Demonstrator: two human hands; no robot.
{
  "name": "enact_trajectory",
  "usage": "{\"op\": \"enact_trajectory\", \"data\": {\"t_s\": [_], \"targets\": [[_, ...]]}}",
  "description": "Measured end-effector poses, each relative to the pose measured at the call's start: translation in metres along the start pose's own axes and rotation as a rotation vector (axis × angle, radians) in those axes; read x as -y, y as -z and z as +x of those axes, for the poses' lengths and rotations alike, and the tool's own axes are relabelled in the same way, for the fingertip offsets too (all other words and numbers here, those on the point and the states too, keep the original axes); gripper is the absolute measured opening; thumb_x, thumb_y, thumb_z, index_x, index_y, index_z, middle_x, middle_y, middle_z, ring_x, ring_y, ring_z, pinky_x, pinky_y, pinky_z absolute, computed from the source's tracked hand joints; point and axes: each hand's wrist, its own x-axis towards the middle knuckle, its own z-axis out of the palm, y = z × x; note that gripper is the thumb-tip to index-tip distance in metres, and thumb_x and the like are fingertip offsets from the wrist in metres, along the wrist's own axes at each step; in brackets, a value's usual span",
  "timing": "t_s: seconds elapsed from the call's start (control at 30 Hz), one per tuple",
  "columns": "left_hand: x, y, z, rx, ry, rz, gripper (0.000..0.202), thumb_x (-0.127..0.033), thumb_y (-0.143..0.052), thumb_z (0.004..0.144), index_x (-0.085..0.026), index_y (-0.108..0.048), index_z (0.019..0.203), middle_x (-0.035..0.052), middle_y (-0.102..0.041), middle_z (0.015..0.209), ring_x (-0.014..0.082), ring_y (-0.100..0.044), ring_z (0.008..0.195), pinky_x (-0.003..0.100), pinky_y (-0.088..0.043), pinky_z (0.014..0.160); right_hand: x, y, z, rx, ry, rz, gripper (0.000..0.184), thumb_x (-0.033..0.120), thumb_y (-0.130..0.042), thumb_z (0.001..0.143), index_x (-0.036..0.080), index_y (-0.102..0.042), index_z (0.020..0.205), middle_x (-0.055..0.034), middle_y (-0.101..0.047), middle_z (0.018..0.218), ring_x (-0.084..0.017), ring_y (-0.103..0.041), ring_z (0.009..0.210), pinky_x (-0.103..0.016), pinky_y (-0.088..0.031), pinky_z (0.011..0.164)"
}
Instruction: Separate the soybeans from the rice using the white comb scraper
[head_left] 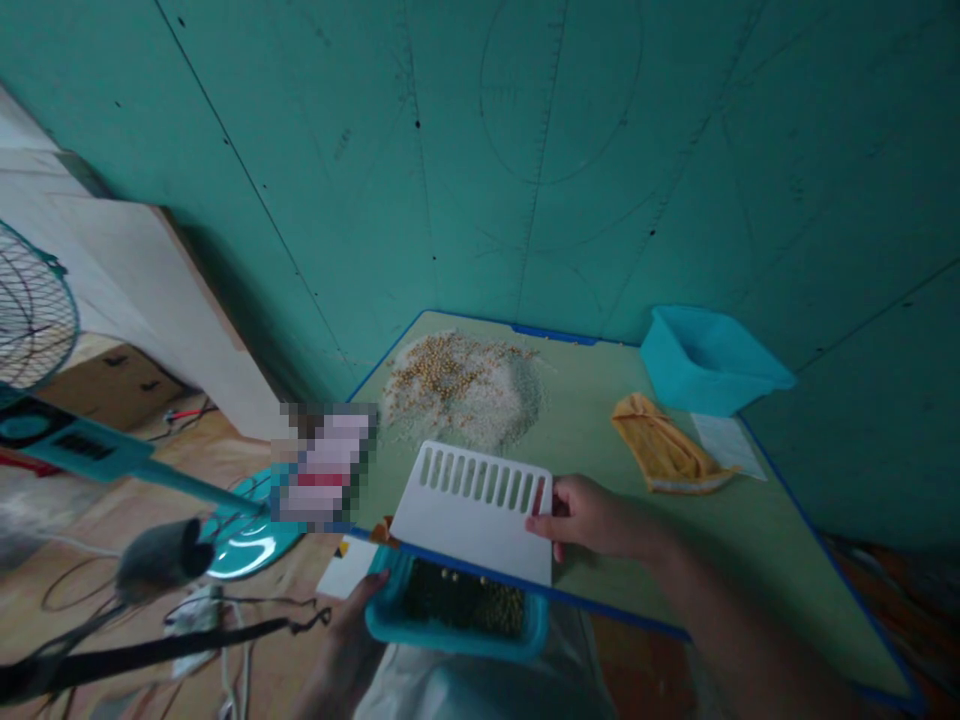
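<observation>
My right hand [592, 518] grips the right edge of a white slotted scraper [469, 510] that rests at the near edge of the green table [742, 520]. Just below that edge, my left hand [352, 625] holds a teal basket [450, 615] by its left end. Small yellowish beans lie inside the basket. A pile of white grains mixed with tan beans [461, 385] is spread at the table's far left, beyond the scraper.
An empty teal tub [709, 360] stands at the far right of the table, with a yellow cloth [664, 445] and a white paper [727, 445] beside it. A standing fan [45, 330] and cables are on the floor to the left. Teal walls close in behind.
</observation>
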Motion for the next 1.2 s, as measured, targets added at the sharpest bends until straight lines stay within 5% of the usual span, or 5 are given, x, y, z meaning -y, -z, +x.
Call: {"op": "enact_trajectory", "data": {"t_s": [0.3, 0.47, 0.87, 1.2], "targets": [[0.007, -0.001, 0.003, 0.020, 0.030, 0.026, 0.046, -0.014, -0.061, 0.065, -0.019, -0.058, 0.110, 0.0045, -0.074, 0.085, 0.0316, -0.065, 0.080, 0.043, -0.050, 0.073, 0.008, -0.009, -0.011, -0.118, 0.064, -0.311, 0.025, 0.036, -0.047, 0.080, 0.014, -0.059, 0.079, -0.0027, -0.063, 0.066, -0.011, -0.055, 0.054, -0.019, -0.037, 0.046], [0.008, 0.001, 0.004, 0.013, 0.048, 0.011, 0.032, -0.014, -0.062, 0.064, -0.017, -0.065, 0.096, 0.0028, -0.074, 0.076, 0.0285, -0.067, 0.069, 0.041, -0.051, 0.071, 0.019, -0.018, -0.015, -0.221, 0.109, -0.485, 0.027, 0.036, -0.044, 0.081, 0.015, -0.059, 0.075, -0.0034, -0.063, 0.066, -0.012, -0.054, 0.057, -0.020, -0.033, 0.048], [0.009, -0.001, 0.003, 0.006, 0.031, 0.038, 0.029, -0.017, -0.063, 0.065, -0.020, -0.066, 0.094, 0.0008, -0.073, 0.070, 0.0294, -0.062, 0.089, 0.039, -0.050, 0.075, 0.008, 0.004, -0.001, -0.584, 0.056, -0.581, 0.026, 0.034, -0.041, 0.082, 0.014, -0.054, 0.070, -0.0055, -0.061, 0.061, -0.013, -0.054, 0.054, -0.021, -0.030, 0.047], [0.007, -0.003, -0.001, -0.065, 0.006, 0.006, 0.041, -0.017, -0.066, 0.063, -0.022, -0.061, 0.103, 0.0004, -0.073, 0.088, 0.0300, -0.058, 0.098, 0.038, -0.049, 0.077, -0.001, 0.014, 0.004, -0.843, 0.054, -0.818, 0.031, 0.038, -0.038, 0.083, 0.016, -0.056, 0.072, -0.0081, -0.063, 0.062, -0.018, -0.058, 0.055, -0.024, -0.032, 0.049]]}}
